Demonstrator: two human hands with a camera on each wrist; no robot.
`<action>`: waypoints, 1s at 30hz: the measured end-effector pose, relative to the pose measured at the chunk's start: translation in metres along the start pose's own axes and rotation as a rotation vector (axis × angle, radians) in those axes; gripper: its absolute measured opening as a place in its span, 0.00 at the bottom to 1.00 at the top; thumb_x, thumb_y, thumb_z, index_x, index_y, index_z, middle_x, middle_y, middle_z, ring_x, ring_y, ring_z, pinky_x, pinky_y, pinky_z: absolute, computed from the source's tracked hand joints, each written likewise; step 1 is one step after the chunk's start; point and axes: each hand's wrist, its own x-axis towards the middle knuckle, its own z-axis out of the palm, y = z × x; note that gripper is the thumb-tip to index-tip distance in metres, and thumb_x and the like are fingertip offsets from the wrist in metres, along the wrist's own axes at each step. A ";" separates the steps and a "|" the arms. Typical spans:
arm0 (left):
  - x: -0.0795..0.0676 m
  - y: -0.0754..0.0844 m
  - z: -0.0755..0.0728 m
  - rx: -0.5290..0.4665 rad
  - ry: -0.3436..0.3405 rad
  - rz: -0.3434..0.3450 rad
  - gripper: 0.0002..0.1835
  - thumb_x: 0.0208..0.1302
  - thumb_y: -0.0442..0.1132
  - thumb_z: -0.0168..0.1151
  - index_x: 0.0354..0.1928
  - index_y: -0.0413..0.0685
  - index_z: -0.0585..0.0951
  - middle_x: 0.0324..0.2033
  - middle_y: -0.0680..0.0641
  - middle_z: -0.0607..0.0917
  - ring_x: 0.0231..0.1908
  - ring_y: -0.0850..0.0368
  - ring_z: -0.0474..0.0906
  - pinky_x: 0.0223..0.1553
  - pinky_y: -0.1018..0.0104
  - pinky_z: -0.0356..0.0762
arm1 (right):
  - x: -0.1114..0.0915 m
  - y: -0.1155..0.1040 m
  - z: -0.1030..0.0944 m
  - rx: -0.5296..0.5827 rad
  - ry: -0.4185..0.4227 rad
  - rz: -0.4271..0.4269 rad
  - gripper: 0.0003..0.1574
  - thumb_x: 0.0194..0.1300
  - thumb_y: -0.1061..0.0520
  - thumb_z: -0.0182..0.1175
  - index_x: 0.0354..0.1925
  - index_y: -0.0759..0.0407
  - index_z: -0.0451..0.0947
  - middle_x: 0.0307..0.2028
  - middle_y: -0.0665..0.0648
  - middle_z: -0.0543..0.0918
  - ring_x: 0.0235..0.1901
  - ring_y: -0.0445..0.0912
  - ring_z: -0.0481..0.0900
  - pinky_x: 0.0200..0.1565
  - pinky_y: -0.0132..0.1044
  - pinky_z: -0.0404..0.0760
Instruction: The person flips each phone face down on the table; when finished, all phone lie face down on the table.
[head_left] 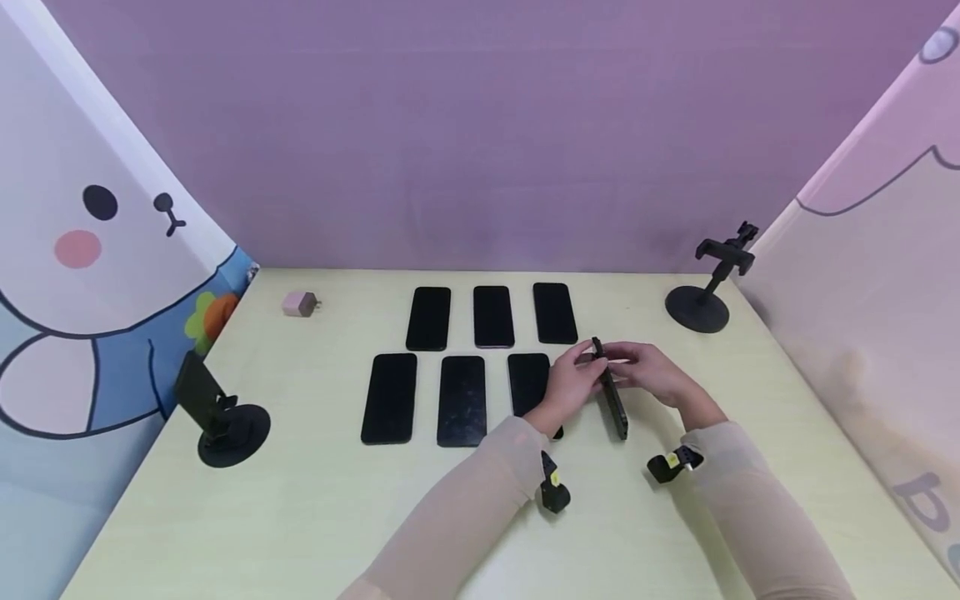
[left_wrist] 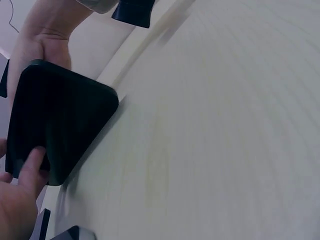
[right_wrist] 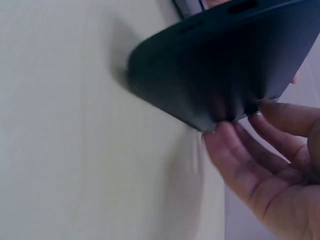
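Observation:
A dark smartphone is tipped up on its long edge, close over the table, between my two hands. My left hand holds its far end from the left; in the left wrist view a finger lies against its dark face. From the right, my right hand grips the same end, fingertips at the lower edge and back in the right wrist view. Beneath my left hand, another black phone lies flat and partly hidden. Two more phones, one and another, lie left of it.
Behind them lies a row of three phones, left, middle and right. A black stand is at the table's left edge, another stand at the back right. A pinkish charger plug lies at the back left.

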 end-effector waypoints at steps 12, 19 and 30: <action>0.005 -0.001 -0.009 0.281 -0.009 0.050 0.26 0.61 0.27 0.66 0.62 0.35 0.75 0.42 0.41 0.84 0.36 0.57 0.84 0.30 0.69 0.81 | 0.000 0.009 -0.002 -0.189 0.061 0.034 0.27 0.67 0.65 0.60 0.61 0.77 0.69 0.56 0.76 0.73 0.55 0.65 0.74 0.47 0.42 0.80; 0.006 -0.001 -0.013 0.625 -0.009 0.131 0.23 0.59 0.31 0.70 0.57 0.35 0.78 0.42 0.43 0.86 0.42 0.57 0.82 0.43 0.71 0.77 | 0.002 0.010 -0.002 -0.264 0.094 0.058 0.28 0.63 0.64 0.64 0.59 0.75 0.71 0.54 0.75 0.73 0.53 0.66 0.73 0.48 0.46 0.77; 0.009 0.001 -0.012 0.890 -0.016 0.095 0.23 0.61 0.41 0.70 0.57 0.40 0.79 0.47 0.41 0.81 0.49 0.51 0.78 0.51 0.66 0.73 | 0.003 0.007 0.001 -0.328 0.119 0.083 0.27 0.62 0.64 0.66 0.58 0.71 0.73 0.51 0.73 0.74 0.51 0.65 0.73 0.48 0.51 0.75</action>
